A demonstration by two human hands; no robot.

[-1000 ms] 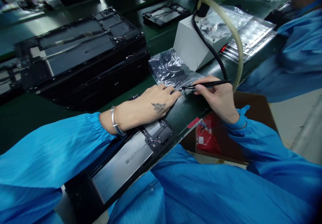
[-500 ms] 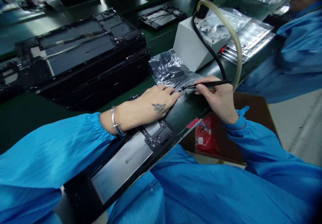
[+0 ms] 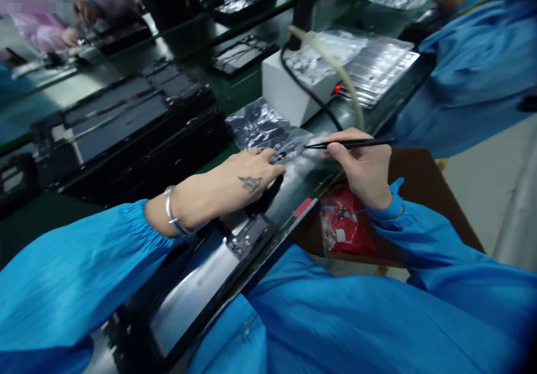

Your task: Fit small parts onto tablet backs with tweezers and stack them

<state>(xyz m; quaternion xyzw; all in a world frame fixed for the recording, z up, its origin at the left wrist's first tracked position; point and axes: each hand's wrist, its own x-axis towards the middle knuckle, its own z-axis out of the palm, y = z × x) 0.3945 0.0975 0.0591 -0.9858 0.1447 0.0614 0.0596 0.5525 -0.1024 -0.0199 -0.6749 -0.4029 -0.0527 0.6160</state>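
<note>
One hand, the right, holds black tweezers.

device frame: partly behind left sleeve | frame stack: blurred | co-worker's sleeve: cut by right edge

Dim; motion-blurred; glare on plastic bag.

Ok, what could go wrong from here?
The tip of the black tweezers in the right hand points close to the clear plastic bag and might snag it. The metal bracelet behind the left hand looks close to the opened device and could scratch it. Anything small slipping past the table edge might drop into the box.
</note>
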